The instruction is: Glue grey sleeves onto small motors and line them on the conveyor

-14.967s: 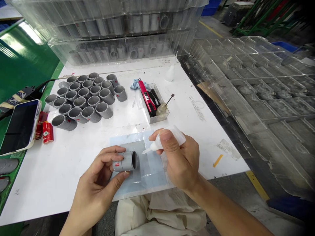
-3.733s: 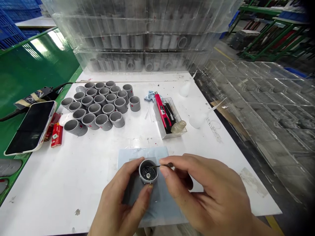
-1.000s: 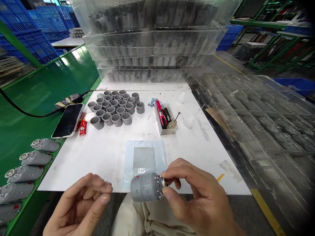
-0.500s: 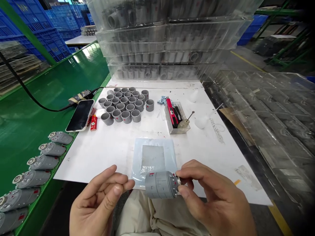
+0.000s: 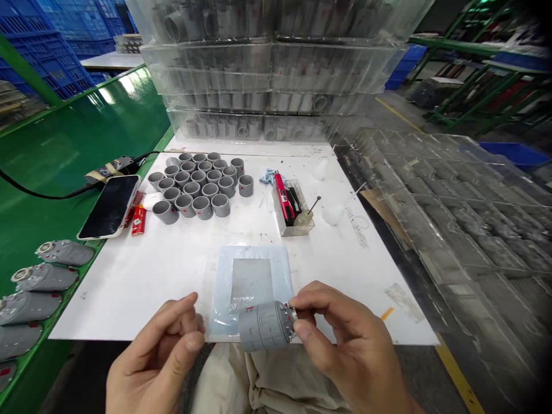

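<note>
My right hand (image 5: pixel 345 345) pinches the metal end of a grey cylindrical motor (image 5: pixel 264 325), holding it sideways just past the near edge of the white table (image 5: pixel 172 264). Red marks show on the cylinder's left end. My left hand (image 5: pixel 155 359) hovers to the left of the cylinder, fingers loosely curled, thumb and forefinger near each other, nothing in it. Beyond the cylinder lies a pale blue mat (image 5: pixel 252 282) with a grey square in its middle.
Several grey sleeves (image 5: pixel 196 187) stand grouped at the table's back left. A clear tray (image 5: pixel 293 208) holds a red tool and a small jar with a stick. A phone (image 5: pixel 110 206) and a red lighter (image 5: pixel 138 211) lie left. Finished motors (image 5: pixel 43 279) rest on the green belt. Clear trays are stacked behind.
Earlier I held a sleeve and worked inside it with a bottle, then a stick. Over the last second my right hand keeps the assembled cylinder; my left hand stays off it, and the view shifted slightly.
</note>
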`<state>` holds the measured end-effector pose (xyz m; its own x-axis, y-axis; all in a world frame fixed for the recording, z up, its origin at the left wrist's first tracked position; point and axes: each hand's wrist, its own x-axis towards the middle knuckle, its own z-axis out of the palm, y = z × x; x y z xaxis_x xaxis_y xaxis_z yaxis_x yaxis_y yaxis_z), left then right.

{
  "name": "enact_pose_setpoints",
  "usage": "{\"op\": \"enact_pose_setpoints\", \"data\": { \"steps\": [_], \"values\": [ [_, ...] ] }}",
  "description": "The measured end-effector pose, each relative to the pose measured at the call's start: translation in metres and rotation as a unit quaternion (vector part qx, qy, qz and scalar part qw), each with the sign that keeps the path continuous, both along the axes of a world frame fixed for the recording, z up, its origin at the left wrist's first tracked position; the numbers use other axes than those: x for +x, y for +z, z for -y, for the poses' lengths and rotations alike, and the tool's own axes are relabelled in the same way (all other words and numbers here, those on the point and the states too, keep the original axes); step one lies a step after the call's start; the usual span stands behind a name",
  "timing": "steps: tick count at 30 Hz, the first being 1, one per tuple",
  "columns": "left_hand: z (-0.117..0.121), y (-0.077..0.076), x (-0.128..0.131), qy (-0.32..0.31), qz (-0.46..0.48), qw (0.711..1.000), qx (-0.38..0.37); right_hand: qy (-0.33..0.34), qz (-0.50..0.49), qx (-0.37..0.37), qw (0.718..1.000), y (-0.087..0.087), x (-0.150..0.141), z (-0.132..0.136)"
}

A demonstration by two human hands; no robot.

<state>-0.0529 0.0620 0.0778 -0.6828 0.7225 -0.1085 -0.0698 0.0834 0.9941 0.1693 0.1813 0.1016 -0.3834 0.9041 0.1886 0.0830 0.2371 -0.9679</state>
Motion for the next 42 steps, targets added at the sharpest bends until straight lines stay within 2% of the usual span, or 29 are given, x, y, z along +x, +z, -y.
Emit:
{"op": "enact_pose_setpoints", "data": {
  "steps": [4,6,8,10,12,15,16,19,22,26,28,29,31,33,35,38,42],
  "values": [
    [-0.019,-0.002,-0.001,-0.189,-0.082,0.979,-0.009,-0.007,-0.004,-0.03,1.0,-0.001,-0.001,0.001],
    [-0.028,-0.001,0.002,-0.236,-0.074,0.968,-0.031,-0.007,0.0,-0.039,0.999,-0.003,-0.001,0.001],
    [-0.035,0.0,0.004,-0.238,-0.056,0.968,-0.049,0.013,0.012,-0.049,0.999,-0.005,0.003,-0.004],
    [-0.04,-0.002,0.005,-0.21,-0.038,0.975,-0.064,0.031,0.035,-0.062,0.997,-0.006,0.009,-0.016],
    [-0.044,-0.005,0.004,-0.189,-0.023,0.979,-0.069,-0.011,0.057,-0.052,0.997,-0.005,0.014,-0.036],
    [-0.048,-0.012,0.003,-0.178,-0.015,0.982,-0.06,-0.155,0.089,0.026,0.984,0.001,0.016,-0.075],
    [-0.048,-0.014,0.003,-0.18,-0.018,0.982,-0.053,-0.178,0.108,0.055,0.977,0.004,0.015,-0.088],
    [-0.048,-0.016,0.003,-0.191,-0.033,0.98,-0.035,-0.161,0.191,0.115,0.961,0.009,0.008,-0.119],
    [-0.048,-0.015,0.002,-0.196,-0.043,0.979,-0.027,-0.15,0.234,0.172,0.945,0.017,0.006,-0.133],
    [-0.048,-0.018,-0.004,-0.201,-0.07,0.977,-0.015,-0.264,0.166,0.264,0.913,0.036,0.009,-0.119],
    [-0.047,-0.021,-0.009,-0.221,-0.098,0.97,-0.004,-0.32,0.094,0.267,0.904,0.045,0.009,-0.1],
    [-0.046,-0.022,-0.011,-0.232,-0.112,0.966,0.001,-0.329,0.06,0.249,0.909,0.049,0.008,-0.089],
    [-0.046,-0.024,-0.014,-0.248,-0.128,0.96,0.005,-0.294,0.027,0.19,0.936,0.051,0.006,-0.068],
    [-0.045,-0.025,-0.014,-0.246,-0.128,0.961,0.001,-0.218,0.021,0.141,0.966,0.048,0.002,-0.052],
    [-0.046,-0.023,-0.012,-0.243,-0.12,0.962,-0.003,-0.149,0.015,0.11,0.983,0.04,-0.002,-0.045],
    [-0.046,-0.018,-0.006,-0.224,-0.098,0.97,-0.01,-0.105,0.011,0.077,0.991,0.03,-0.007,-0.044],
    [-0.046,-0.015,-0.002,-0.205,-0.076,0.976,-0.015,-0.102,0.034,0.043,0.993,0.026,-0.01,-0.047]
  ]
}}
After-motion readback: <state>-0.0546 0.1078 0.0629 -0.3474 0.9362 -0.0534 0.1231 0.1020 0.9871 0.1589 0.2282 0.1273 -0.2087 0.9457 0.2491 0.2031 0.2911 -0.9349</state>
